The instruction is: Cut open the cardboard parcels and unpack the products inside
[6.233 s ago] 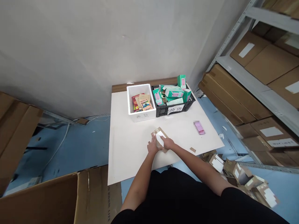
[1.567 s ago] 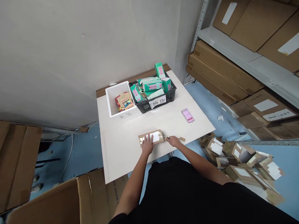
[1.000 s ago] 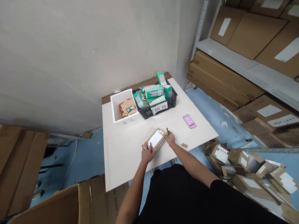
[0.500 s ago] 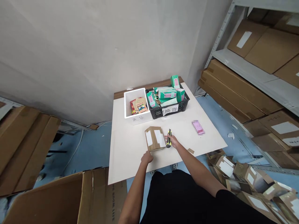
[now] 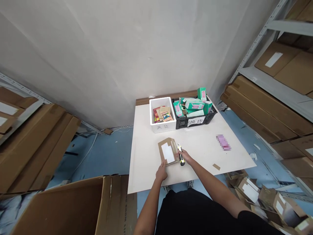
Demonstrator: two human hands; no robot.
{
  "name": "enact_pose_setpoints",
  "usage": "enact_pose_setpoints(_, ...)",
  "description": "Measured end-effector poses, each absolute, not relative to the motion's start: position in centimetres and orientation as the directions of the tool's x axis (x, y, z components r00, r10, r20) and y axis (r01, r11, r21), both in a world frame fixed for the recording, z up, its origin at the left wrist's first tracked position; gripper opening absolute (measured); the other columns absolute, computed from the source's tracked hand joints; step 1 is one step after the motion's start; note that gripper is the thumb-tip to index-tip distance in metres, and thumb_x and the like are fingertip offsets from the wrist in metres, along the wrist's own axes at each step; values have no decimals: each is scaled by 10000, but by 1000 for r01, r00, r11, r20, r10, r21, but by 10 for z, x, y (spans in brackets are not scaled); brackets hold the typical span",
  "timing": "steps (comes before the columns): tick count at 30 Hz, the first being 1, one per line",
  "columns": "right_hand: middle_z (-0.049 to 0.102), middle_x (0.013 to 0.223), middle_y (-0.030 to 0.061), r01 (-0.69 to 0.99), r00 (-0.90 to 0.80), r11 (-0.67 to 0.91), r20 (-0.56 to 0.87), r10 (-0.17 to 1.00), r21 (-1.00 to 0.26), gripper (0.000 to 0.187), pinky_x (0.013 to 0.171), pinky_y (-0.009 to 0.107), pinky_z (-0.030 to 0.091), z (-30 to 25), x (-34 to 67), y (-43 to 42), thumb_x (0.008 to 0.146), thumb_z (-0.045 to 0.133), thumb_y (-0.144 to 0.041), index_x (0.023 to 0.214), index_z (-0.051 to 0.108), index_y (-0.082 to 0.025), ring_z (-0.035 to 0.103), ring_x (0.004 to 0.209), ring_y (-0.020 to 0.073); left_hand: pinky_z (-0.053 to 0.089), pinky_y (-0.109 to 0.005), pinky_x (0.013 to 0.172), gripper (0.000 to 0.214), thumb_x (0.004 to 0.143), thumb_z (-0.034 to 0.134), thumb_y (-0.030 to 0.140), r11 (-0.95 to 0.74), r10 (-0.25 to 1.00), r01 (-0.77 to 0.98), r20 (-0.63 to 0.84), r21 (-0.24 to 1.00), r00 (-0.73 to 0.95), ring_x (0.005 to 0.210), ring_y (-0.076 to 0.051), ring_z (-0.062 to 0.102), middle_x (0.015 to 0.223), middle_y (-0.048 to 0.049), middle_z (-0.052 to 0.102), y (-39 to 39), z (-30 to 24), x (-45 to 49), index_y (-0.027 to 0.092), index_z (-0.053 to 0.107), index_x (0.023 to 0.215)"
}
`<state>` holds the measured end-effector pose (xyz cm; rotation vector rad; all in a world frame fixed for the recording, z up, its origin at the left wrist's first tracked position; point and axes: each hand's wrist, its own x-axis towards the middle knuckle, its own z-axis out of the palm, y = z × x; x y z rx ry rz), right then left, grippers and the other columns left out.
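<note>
On the white tabletop lies a labelled cardboard parcel. The left hand touches its near edge; I cannot tell whether it grips. The right hand holds a utility knife against the parcel's right side.

Left hand touches the cardboard parcel; right hand grips a knife.

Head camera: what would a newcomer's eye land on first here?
The flat brown cardboard parcel with a white label at the middle of the white table, with the left hand at its near edge and the right hand holding a yellow-and-black utility knife alongside it. Next, the black plastic crate of green-and-pink cartons at the far edge.
</note>
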<state>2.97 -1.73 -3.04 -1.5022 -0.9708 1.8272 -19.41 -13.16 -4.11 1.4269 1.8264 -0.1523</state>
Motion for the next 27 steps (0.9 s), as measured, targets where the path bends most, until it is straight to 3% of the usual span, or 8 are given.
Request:
enact_pose_setpoints(2,786,1002,107,-27,-237,-562,-541,807,-827,437,832,375,595,-19,18,-20,826,771,-598,990,613,-226,768,989,296,468,-369,1178,795,866,523,101,475,744,817,-644,327,-175,1468,-276,534,1646,-162,484,-140,-45,-224,154,385,1647)
enact_pose_setpoints(4,785,1084,124,-36,-235,-553,-531,814,-832,438,826,361,599,-13,9,-27,871,743,-600,1050,601,-226,778,1015,286,463,-395,1189,704,923,443,125,563,740,767,-603,310,-299,1453,-287,550,1599,-202,530,-146,-47,-253,85,407,1625)
enact_pose_setpoints(8,775,1126,125,5,-269,-588,-567,778,-809,423,646,306,586,-11,-6,-50,936,689,-597,1090,545,-231,801,778,239,410,-323,1235,688,953,405,151,566,812,703,-437,430,-387,1516,-224,477,1650,-128,491,-134,-42,-295,113,390,1640)
enact_pose_setpoints(12,774,950,62,86,-302,-572,-568,766,-816,439,510,273,544,-9,-15,-70,943,664,-619,1064,487,-236,736,534,192,364,-362,1270,727,967,497,237,388,911,776,-335,497,-241,1584,-244,366,1720,-115,379,-92,-24,-313,143,330,1668)
enact_pose_setpoints(16,727,826,-26,177,-264,-495,-526,809,-851,434,446,252,503,-2,-15,-77,927,657,-547,1186,473,-251,675,446,167,439,-394,1190,1037,843,759,380,157,924,846,-379,509,56,1571,-328,373,1802,-95,123,-49,-13,-317,243,204,1707)
enact_pose_setpoints(19,711,856,-54,284,-211,-416,-479,852,-864,480,487,247,527,1,-9,-78,925,632,-424,1345,449,-284,655,450,137,466,-387,1135,1198,755,847,393,102,869,876,-471,471,152,1549,-343,401,1810,-80,59,-33,-17,-317,316,131,1713)
enact_pose_setpoints(24,733,1059,-9,538,-150,-292,-431,890,-790,609,614,263,574,2,-6,-71,955,544,-269,1533,363,-341,672,517,114,500,-414,1067,1077,835,761,497,115,871,925,-485,361,81,1473,-367,467,1811,-75,73,-47,-28,-286,302,165,1711)
enact_pose_setpoints(27,761,1139,43,696,-207,-133,-374,904,-706,642,757,291,580,7,-23,-51,974,532,-212,1585,363,-316,749,735,173,515,-423,1040,1050,855,724,539,153,878,933,-477,327,23,1402,-372,520,1812,-71,68,-62,-28,-248,282,179,1715)
